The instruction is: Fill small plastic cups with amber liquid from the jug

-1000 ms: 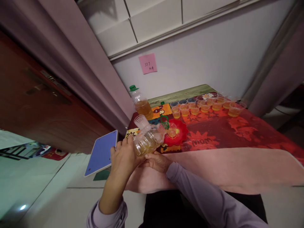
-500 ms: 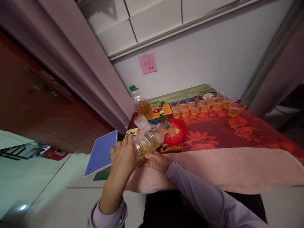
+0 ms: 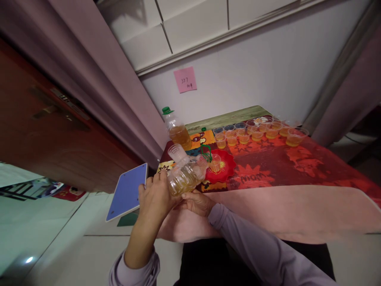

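Note:
Both hands support a clear plastic bottle with yellowish liquid in it, tilted with its neck to the right. My left hand wraps around the bottle's base end. From below, my right hand grips its underside. The bottle's mouth is at a clear plastic cup standing on a red scalloped plate. A green plastic ring handle sticks up at the bottle's neck. Just behind the bottle is a stack of clear cups. Whether liquid is flowing is too small to tell.
A larger bottle with a green cap and amber liquid stands at the back left. Several cups of yellow liquid line the table's back. A green cap lies near them. A blue board juts out at the left.

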Demonstrator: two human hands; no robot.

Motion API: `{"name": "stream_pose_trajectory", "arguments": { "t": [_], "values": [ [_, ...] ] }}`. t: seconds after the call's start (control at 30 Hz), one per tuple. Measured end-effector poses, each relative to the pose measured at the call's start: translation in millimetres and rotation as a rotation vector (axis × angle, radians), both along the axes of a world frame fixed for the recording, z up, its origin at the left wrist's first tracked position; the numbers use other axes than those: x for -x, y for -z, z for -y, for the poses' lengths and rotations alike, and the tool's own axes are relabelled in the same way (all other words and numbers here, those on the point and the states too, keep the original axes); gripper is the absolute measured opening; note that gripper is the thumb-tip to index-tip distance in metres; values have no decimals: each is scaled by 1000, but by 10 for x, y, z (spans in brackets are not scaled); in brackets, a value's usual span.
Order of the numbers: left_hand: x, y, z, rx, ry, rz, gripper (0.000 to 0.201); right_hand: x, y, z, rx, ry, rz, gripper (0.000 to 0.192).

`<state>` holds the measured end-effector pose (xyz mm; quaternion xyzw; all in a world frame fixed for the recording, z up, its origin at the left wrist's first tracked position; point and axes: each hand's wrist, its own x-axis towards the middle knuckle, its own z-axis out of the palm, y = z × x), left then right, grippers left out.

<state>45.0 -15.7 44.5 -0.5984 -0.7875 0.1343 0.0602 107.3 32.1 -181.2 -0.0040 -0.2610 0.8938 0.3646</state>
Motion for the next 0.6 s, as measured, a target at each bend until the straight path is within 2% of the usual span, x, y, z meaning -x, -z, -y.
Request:
{"name": "stream_pose_trajectory", "arguments": {
  "t": [0.6],
  "values": [
    [-4,-5,6,1,-5,7,72,-3,3,-2,-10,-11,-3,51]
  ]
}}
